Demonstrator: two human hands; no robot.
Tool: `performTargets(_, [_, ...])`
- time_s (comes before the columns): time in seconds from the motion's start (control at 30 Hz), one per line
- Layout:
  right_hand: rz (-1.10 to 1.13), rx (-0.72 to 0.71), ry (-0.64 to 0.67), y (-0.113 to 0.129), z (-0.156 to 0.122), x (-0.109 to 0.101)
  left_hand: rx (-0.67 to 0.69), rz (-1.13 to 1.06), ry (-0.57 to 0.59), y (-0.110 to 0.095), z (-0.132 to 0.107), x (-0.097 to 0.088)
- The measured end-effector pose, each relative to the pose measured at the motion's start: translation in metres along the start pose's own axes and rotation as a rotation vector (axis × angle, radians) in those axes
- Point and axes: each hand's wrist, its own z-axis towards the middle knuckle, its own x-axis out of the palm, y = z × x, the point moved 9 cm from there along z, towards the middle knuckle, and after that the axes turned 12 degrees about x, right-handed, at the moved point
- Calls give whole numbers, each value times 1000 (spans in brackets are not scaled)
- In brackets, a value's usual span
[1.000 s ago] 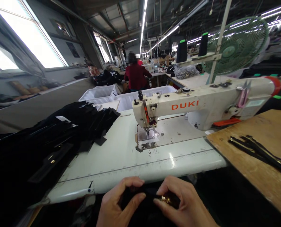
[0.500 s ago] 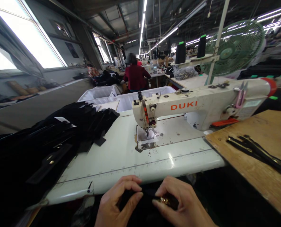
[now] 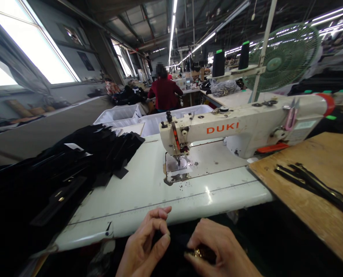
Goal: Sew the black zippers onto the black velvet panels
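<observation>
1. The upper finger of the left hand (image 3: 145, 242) has risen since the earlier frame; the forefinger curls near the thumb; whether they grip anything cannot be told.
2. Right hand (image 3: 221, 246), bottom right of centre; fingers clamped on the gold-coloured piece (image 3: 199, 252), bottom centre.
3. Sewing machine (image 3: 240, 123): right of centre, above both hands.

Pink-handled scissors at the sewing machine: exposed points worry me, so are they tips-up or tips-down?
Tips-up: the metal blades show above the pink handles, against the sewing machine.
</observation>
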Motion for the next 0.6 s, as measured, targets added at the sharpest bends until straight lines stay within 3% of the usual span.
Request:
performTargets(0.17, [34, 48, -17, -2, 1, -5, -11, 67, 96, 13, 1, -1])
performTargets(0.4, [28, 71, -27, -3, 1, -5, -26, 97, -44, 13, -5, -8])
performTargets(0.6, [-9, 123, -11, -7, 0, -3, -11, 223, 31, 16, -6, -12])
